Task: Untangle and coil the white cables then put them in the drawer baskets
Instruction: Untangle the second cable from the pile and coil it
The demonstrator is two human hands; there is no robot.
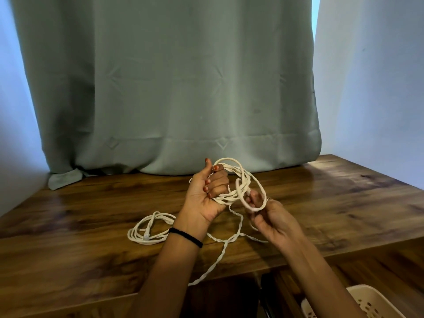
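Cable coil [231,180] in left grip [207,193] — tail dangling

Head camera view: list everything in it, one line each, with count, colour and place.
cable bundle: one, white, held up over the table in both hands, its tail trailing off the front edge
coiled cable: one, white, lying on the table left of the hands
table: one, dark wood, across the foreground
curtain: one, grey-green, behind the table
basket: one, cream, bottom right below the table
hair tie: one, black, left wrist
left hand: grips the bundle
right hand: pinches a loop
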